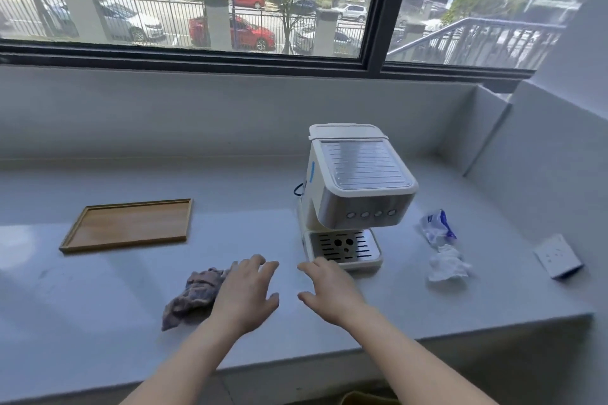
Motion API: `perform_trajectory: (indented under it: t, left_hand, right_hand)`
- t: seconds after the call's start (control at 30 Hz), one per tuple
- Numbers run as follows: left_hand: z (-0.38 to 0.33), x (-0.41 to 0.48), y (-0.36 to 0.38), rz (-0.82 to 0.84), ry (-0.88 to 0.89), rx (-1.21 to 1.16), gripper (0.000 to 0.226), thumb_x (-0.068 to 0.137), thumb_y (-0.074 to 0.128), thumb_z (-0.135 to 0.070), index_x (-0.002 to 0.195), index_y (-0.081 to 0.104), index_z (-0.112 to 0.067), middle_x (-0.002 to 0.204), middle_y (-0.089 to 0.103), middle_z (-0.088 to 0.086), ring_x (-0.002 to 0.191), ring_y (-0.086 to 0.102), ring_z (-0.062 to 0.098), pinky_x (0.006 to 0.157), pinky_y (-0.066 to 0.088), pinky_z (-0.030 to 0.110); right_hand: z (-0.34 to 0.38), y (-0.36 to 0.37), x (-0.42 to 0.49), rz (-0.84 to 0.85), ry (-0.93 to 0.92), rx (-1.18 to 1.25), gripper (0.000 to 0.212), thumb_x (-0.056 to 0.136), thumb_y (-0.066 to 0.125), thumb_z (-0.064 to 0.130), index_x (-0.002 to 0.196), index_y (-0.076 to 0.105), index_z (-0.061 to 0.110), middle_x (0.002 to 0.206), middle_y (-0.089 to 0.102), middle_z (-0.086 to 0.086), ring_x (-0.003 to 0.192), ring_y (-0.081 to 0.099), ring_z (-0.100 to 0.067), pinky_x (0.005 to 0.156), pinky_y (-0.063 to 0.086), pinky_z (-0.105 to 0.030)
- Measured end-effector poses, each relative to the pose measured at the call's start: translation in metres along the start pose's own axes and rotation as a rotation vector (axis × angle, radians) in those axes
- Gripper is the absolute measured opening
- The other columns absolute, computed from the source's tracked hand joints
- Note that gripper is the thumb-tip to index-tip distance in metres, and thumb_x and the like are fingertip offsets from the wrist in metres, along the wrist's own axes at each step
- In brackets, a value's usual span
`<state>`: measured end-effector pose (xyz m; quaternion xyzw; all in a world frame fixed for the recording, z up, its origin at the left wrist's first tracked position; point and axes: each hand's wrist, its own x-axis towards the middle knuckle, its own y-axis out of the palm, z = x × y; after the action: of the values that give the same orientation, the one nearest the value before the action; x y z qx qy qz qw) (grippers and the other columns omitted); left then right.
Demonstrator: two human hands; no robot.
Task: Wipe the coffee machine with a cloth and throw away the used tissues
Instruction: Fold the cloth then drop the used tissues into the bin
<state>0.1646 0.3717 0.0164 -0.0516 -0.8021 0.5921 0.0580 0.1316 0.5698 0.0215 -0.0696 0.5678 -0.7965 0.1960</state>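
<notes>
On counter [98, 299], left of cream-and-steel machine [352, 194]: crumpled grey cloth [194, 294], touching left hand [245, 294], fingers spread. Right hand [329, 291] splayed wide, empty. Right of machine: white crumpled tissues [445, 263].

Bare counter [263, 207] between tray [131, 223] and coffee machine [355, 187].

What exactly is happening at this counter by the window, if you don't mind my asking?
A person is about to clean a coffee machine that stands on a grey counter. Both hands are open and hold nothing: the left hand is beside a crumpled cloth, and the right hand is just in front of the machine's drip tray. Two crumpled tissues lie to the right of the machine, not yet thrown away. A wooden tray sits to the left.
</notes>
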Motion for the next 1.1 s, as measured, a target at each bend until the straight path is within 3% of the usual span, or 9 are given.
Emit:
perform_trajectory:
  t: [0.17,0.3,0.43,0.53,0.83,0.9,1.0,1.1]
  left_hand:
    - [-0.054,0.012,0.013,0.043,0.069,-0.004,0.053,0.088,0.051,-0.041,0.138,0.042,-0.027,0.131,0.047,-0.004,0.116,0.047,0.021,0.091,0.043,0.034]
    - [-0.106,0.02,0.028,0.065,0.107,-0.01,0.047,0.086,0.05,-0.039,0.132,0.045,-0.029,0.123,0.049,-0.008,0.112,0.047,0.018,0.079,0.042,0.029]
    - [-0.165,0.028,0.053,0.093,0.103,-0.077,0.052,0.089,0.051,-0.04,0.138,0.045,-0.028,0.133,0.048,-0.008,0.124,0.045,0.017,0.093,0.046,0.032]
    - [-0.211,0.036,0.075,0.118,0.084,-0.143,0.051,0.09,0.053,-0.041,0.139,0.047,-0.028,0.128,0.05,-0.008,0.124,0.045,0.015,0.097,0.044,0.031]
    - [-0.301,0.098,0.121,0.119,0.074,-0.215,0.045,0.09,0.059,-0.04,0.133,0.052,-0.028,0.124,0.056,-0.005,0.117,0.054,0.017,0.094,0.045,0.033]
    - [-0.314,0.118,0.131,0.119,0.095,-0.203,0.051,0.089,0.061,-0.041,0.136,0.048,-0.028,0.127,0.055,-0.003,0.118,0.053,0.019,0.094,0.046,0.034]
    - [-0.329,0.145,0.148,0.158,0.12,-0.14,0.064,0.088,0.064,-0.043,0.144,0.038,-0.03,0.135,0.049,0.0,0.123,0.049,0.023,0.095,0.047,0.038]
    - [-0.335,0.165,0.163,0.199,0.138,-0.034,0.054,0.089,0.062,-0.041,0.139,0.045,-0.031,0.124,0.056,0.003,0.113,0.054,0.026,0.088,0.049,0.04]
  right_hand:
    - [-0.051,-0.017,-0.037,-0.051,0.076,0.043,0.055,0.09,0.059,0.04,0.142,0.041,0.036,0.142,0.049,0.006,0.131,0.042,-0.019,0.102,0.043,-0.036]
    - [-0.102,-0.031,-0.062,-0.075,0.147,0.055,0.053,0.09,0.058,0.042,0.14,0.047,0.028,0.14,0.051,0.003,0.127,0.047,-0.021,0.1,0.045,-0.038]
    - [-0.164,-0.043,-0.091,-0.094,0.21,0.098,0.046,0.091,0.057,0.039,0.136,0.051,0.027,0.128,0.056,0.003,0.118,0.053,-0.019,0.091,0.047,-0.035]
    - [-0.213,-0.052,-0.112,-0.1,0.254,0.124,0.042,0.092,0.057,0.035,0.133,0.054,0.027,0.125,0.058,0.003,0.113,0.057,-0.019,0.089,0.048,-0.034]
    - [-0.323,-0.072,-0.122,-0.171,0.401,0.189,0.035,0.09,0.059,0.024,0.125,0.061,0.025,0.119,0.065,0.002,0.103,0.062,-0.018,0.083,0.045,-0.028]
    - [-0.338,-0.073,-0.112,-0.212,0.424,0.178,0.03,0.09,0.058,0.019,0.12,0.062,0.023,0.116,0.064,-0.001,0.1,0.062,-0.022,0.078,0.045,-0.029]
    - [-0.36,-0.071,-0.096,-0.259,0.457,0.161,0.036,0.09,0.056,0.009,0.125,0.059,0.019,0.122,0.059,-0.006,0.103,0.062,-0.027,0.083,0.048,-0.034]
    - [-0.381,-0.068,-0.08,-0.264,0.438,0.114,0.042,0.087,0.052,0.001,0.126,0.058,0.015,0.122,0.056,-0.008,0.103,0.061,-0.031,0.084,0.05,-0.038]
